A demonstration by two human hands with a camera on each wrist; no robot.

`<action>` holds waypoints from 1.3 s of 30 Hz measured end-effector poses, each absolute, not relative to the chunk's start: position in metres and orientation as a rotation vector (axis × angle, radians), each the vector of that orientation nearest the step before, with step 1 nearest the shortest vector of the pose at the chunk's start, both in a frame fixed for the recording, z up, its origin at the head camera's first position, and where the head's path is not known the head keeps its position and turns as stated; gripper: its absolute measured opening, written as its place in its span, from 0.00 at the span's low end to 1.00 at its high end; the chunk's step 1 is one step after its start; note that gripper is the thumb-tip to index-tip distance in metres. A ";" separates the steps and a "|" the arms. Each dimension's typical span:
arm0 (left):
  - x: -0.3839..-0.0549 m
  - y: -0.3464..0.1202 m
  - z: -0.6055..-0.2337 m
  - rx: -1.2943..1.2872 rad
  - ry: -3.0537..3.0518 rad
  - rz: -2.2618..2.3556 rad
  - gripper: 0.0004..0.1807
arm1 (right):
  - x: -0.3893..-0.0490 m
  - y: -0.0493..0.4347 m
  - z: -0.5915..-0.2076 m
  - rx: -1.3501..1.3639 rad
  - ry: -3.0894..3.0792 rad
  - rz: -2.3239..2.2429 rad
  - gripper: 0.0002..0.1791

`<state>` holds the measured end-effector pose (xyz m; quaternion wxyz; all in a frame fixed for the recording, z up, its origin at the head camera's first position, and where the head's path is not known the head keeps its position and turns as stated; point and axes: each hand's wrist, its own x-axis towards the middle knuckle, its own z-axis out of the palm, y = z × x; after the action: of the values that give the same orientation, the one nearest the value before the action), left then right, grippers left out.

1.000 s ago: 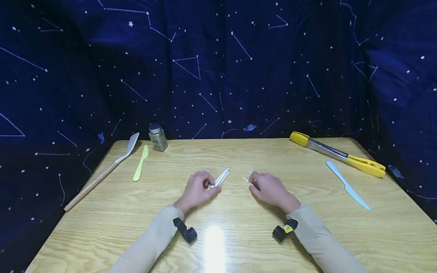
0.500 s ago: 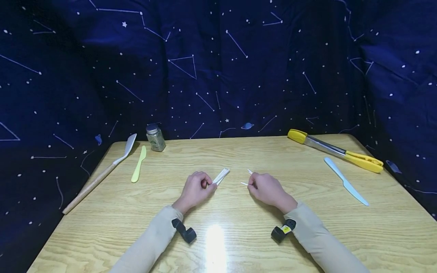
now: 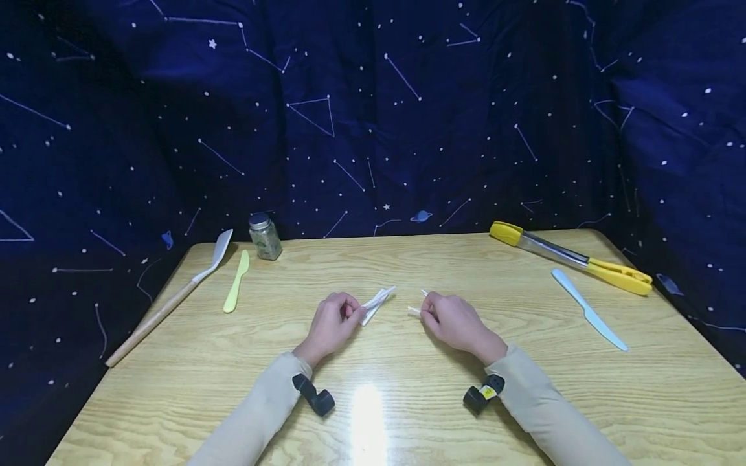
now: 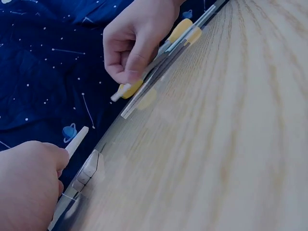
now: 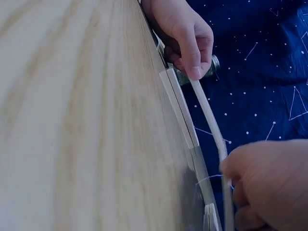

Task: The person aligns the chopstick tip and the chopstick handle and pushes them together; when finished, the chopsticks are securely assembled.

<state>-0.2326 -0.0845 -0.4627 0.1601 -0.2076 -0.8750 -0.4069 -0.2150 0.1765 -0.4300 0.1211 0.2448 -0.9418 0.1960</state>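
My left hand (image 3: 331, 327) pinches a slim white stick (image 4: 78, 140) between thumb and fingertips, its free end pointing away over the table. Just beneath it, several similar white sticks (image 5: 180, 108) lie side by side on the tabletop. Across a short gap, my right hand (image 3: 457, 321) pinches another white stick (image 4: 119, 93), its tip poking out toward the left. Close below the right fingers more white stick (image 4: 129, 111) rests on the table. In the head view the hands hide most of the held sticks.
At the left lie a wooden-handled spatula (image 3: 169, 309) and a yellow-green knife (image 3: 236, 283), with a lidded glass jar (image 3: 265, 239) behind. Yellow-ended tongs (image 3: 559, 254) and a light blue knife (image 3: 588, 310) lie at the right. A starry cloth (image 3: 373, 116) hangs beyond the table.
The left hand has drawn one stick up from the others, and it now lies crosswise above them. The right hand's stick has turned slightly. The head view has shifted a little.
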 end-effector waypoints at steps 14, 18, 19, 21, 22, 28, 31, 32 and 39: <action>-0.232 -0.085 -0.465 -0.628 -2.357 -1.091 0.07 | -0.221 0.181 -0.423 0.809 -2.537 0.769 0.03; -0.232 -0.084 -0.465 -0.644 -2.312 -1.167 0.09 | -0.221 0.184 -0.420 0.738 -2.574 0.919 0.06; -0.232 -0.084 -0.464 -0.637 -2.319 -1.195 0.08 | -0.221 0.185 -0.419 0.722 -2.573 0.976 0.07; -0.232 -0.084 -0.463 -0.619 -2.346 -1.244 0.07 | -0.222 0.186 -0.419 0.689 -2.565 1.105 0.07; -0.233 -0.083 -0.462 -0.614 -2.356 -1.258 0.06 | -0.223 0.187 -0.419 0.676 -2.558 1.189 0.06; -0.232 -0.081 -0.461 -0.626 -2.351 -1.317 0.05 | -0.224 0.187 -0.415 0.479 -2.405 1.783 0.04; -0.232 -0.080 -0.461 -0.638 -2.351 -1.329 0.05 | -0.224 0.188 -0.412 0.351 -2.324 1.908 0.05; -0.231 -0.080 -0.461 -0.639 -2.356 -1.328 0.05 | -0.225 0.188 -0.411 0.326 -2.304 1.935 0.05; -0.229 -0.079 -0.459 -0.664 -2.351 -1.294 0.04 | -0.230 0.192 -0.416 0.287 -2.246 2.074 0.06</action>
<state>-0.2294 -0.0785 -0.4593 0.1872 -0.2359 -0.8354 -0.4598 -0.2301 0.1925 -0.4160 0.0356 0.0934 -0.7310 0.6751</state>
